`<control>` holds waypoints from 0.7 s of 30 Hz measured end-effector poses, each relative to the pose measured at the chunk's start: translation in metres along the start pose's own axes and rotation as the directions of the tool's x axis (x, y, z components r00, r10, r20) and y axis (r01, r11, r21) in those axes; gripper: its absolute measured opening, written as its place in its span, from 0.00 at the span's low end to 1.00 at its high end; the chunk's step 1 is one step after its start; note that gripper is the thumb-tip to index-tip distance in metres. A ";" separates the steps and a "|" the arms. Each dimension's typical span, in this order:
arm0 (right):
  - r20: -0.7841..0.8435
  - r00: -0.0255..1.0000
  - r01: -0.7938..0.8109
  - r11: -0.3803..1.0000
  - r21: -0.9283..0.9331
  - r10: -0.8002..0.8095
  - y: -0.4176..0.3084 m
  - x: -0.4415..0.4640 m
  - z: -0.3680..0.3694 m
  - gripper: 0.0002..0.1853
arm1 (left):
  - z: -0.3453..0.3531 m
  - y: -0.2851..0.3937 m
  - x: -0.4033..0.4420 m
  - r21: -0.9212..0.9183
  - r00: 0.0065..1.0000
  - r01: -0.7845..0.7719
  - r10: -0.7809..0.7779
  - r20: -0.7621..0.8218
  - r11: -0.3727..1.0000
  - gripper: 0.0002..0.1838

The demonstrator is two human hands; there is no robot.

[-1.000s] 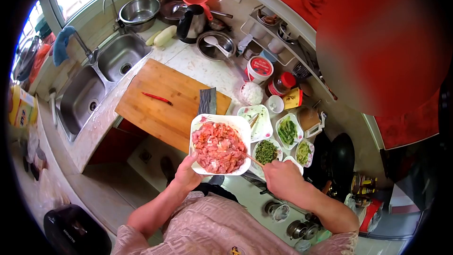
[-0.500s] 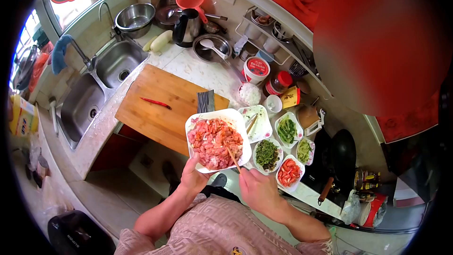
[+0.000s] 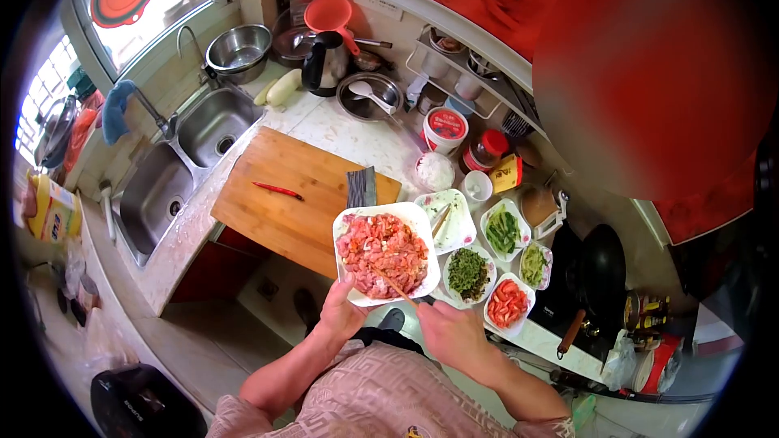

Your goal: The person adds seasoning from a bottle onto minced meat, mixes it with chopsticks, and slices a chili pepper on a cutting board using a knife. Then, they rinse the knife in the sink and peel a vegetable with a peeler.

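My left hand (image 3: pixel 341 313) grips the lower left corner of a square white bowl (image 3: pixel 354 274), held up over the front edge of a wooden cutting board (image 3: pixel 272 164). Pinkish-red cut meat (image 3: pixel 383 250) fills the bowl. In my right hand (image 3: pixel 449 329) are chopsticks (image 3: pixel 396 285), closed in the fingers, their tips down in the meat. A red chili (image 3: pixel 277 191) and a dark strip-like piece (image 3: pixel 362 187) lie on the board. Right of the bowl stand dishes of chopped green herbs (image 3: pixel 468 273), sliced red pieces (image 3: pixel 508 303) and green pieces (image 3: pixel 502 231).
A double sink (image 3: pixel 154 195) is at the left. Behind the board stand a kettle (image 3: pixel 326 65), a metal bowl (image 3: pixel 369 96), a white tub (image 3: pixel 445 129) and a red-lidded jar (image 3: pixel 484 150). At the right a black wok (image 3: pixel 602 259) sits on the stove, its handle pointing forward.
My right hand has moved left, toward the bowl, uncovering the dish of red pieces. The chopsticks' tips have shifted within the meat. The head view has also shifted slightly.
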State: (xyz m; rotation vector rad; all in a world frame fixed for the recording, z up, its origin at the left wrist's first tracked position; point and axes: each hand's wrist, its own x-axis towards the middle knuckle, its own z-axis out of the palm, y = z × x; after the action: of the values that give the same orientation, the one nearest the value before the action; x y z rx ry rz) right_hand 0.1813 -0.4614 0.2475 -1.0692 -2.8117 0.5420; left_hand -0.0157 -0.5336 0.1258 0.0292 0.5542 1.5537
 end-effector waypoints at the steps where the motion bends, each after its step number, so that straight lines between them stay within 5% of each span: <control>1: 0.025 1.000 0.012 1.000 -0.010 -0.011 0.005 0.002 0.007 0.05 | 0.001 -0.001 0.001 -0.021 1.000 -0.007 0.007 0.004 1.000 0.38; 11: 0.197 0.978 0.082 0.996 -0.040 -0.072 0.010 -0.001 -0.017 0.05 | -0.005 0.003 0.002 0.062 0.999 0.043 -0.044 0.022 0.997 0.41; 21: 0.077 0.987 -0.136 0.990 -0.034 0.138 0.033 0.002 -0.056 0.09 | -0.010 0.009 -0.001 0.011 0.997 0.058 -0.059 0.054 0.998 0.33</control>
State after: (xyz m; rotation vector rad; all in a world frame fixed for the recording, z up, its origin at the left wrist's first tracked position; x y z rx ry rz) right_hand 0.2123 -0.4207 0.2879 -1.2813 -2.8357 0.5702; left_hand -0.0271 -0.5378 0.1205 0.0617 0.5146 1.4892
